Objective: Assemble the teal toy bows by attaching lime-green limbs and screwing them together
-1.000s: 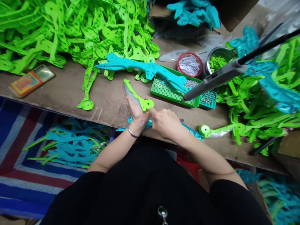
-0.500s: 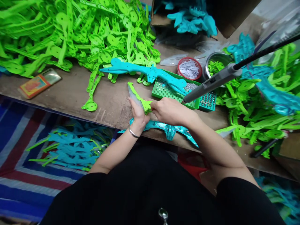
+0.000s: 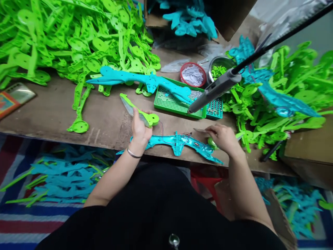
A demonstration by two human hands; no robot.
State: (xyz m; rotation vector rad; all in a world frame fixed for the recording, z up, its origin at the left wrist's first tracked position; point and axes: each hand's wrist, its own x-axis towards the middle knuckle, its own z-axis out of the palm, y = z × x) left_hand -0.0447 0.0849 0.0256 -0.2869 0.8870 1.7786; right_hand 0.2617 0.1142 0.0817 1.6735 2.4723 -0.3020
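Observation:
In my left hand [image 3: 140, 130] is a green plastic arm [image 3: 152, 119] with a translucent blade, its round end turned right. A thin wire hangs near that end. Below, at the table's front edge, a glossy blue shell half [image 3: 177, 143] lies with its hollow side up and fine wires across it. My right hand [image 3: 223, 137] is closed at the shell's right end, with a thin pale strip [image 3: 199, 130] sticking out from its fingertips; what the strip is, I cannot tell. Beneath this hand shows the round end of another green arm [image 3: 212, 143], mostly covered.
A blue shell half [image 3: 151, 83] lies across a green basket [image 3: 169, 106] of small metal parts. A hanging electric screwdriver [image 3: 214, 91] points down over it. Piles of green arms [image 3: 78, 41] stand left and right. Behind are a red basket [image 3: 181, 74] and a metal bowl [image 3: 211, 64].
My right hand has left the green arm in my left hand and moved right, past the blue shell. The left hand still holds its arm, whose round end now shows. The view has shifted right.

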